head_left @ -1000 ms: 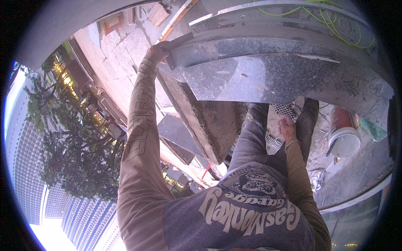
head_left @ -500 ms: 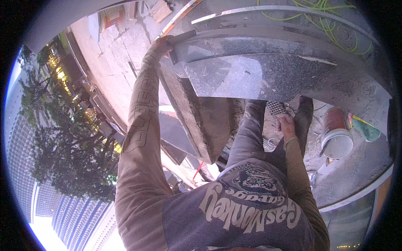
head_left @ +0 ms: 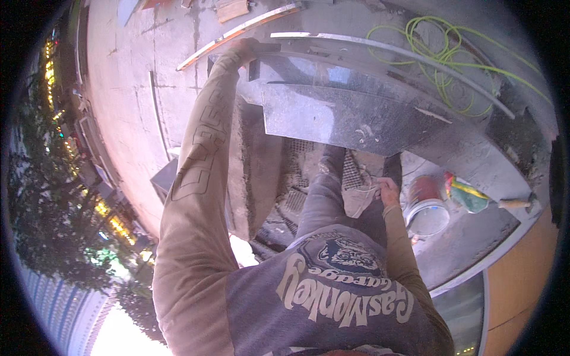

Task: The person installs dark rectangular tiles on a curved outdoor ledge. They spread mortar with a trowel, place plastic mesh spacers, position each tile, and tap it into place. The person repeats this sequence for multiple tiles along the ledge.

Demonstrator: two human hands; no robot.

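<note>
At the far side, my left hand (head_left: 242, 51) is closed around the left end of a dark curved stone slab (head_left: 297, 66), arm stretched out. Nearer to me, in front of that end, is a polished speckled stone panel (head_left: 332, 115) with a dusty face. My right hand (head_left: 389, 191) is beside my right thigh, fingers bent in. A pale grey piece with a thin loop (head_left: 359, 200) is right by those fingers; its kind is unclear, and I cannot make out what they hold. Left of my legs is a rough, thick-edged block (head_left: 252, 172).
To the right stand a reddish bucket with a white rim (head_left: 428, 216), a green and yellow packet (head_left: 466, 193) and a wooden-handled tool (head_left: 513, 203). A yellow-green hose (head_left: 442, 56) lies coiled at far right. Long strips (head_left: 237, 32) lie beyond the slab. Ribbed mats (head_left: 294, 202) are underfoot.
My view has turned, so the bucket and the panel appear further left. The left hand keeps its hold on the slab end. The pale piece now shows by my right hand.
</note>
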